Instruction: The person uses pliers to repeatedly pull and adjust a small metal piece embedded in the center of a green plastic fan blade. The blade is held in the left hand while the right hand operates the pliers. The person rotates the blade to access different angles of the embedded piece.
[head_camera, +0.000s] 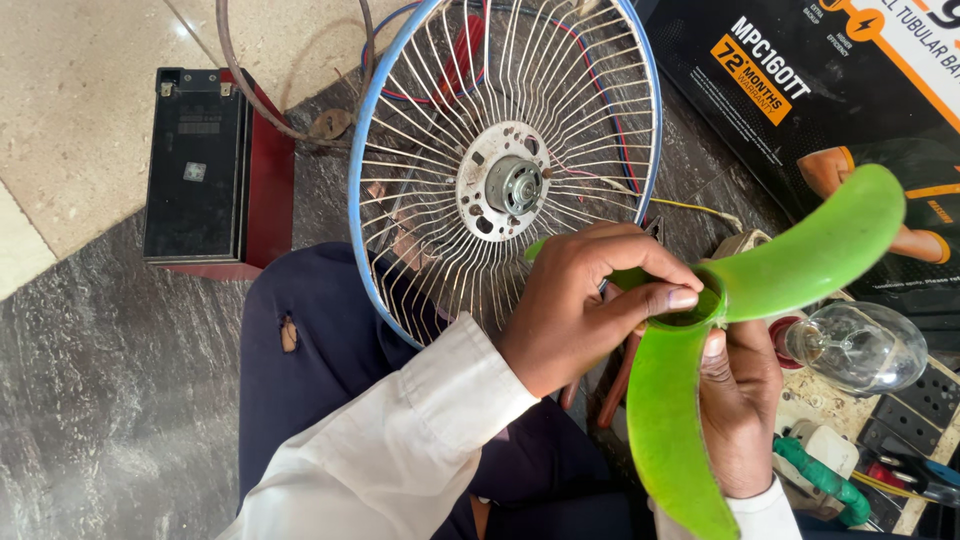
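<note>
A: Here we go, green fan blade (700, 400) is off the motor and up in both hands, held just to the right of the wire fan guard (500, 160)

B: Off for sure. The motor shaft (515, 186) at the centre of the guard stands bare, nothing seated on it

A: Left hand (575, 300) is pinching the hub, thumb and forefinger closed tight on the rim of the centre ring, fingertip (683, 297) pressed right at its edge

B: And the right hand (742, 400) is underneath, cupping the hub from behind, fingers wrapped around it. Both hands closed on the one part

A: So as I judge it, blade and guard are apart, and whatever joins them is not done; the front half of the cage is not in view either

B: The blade itself looks sound. Three curved vanes, translucent bright green plastic; one sweeps up to the right, one hangs down toward the camera, the third is mostly hidden behind the left hand

A: Any cracks?

B: None that I can see, though the hub's inside is too shaded to tell

A: The guard rests against the person's lap, blue rim, thin steel spokes, wires trailing behind it

B: Black battery (195, 165) on the floor to the left, well apart. A clear glass bulb (858, 345) sits just beside the right hand
</note>
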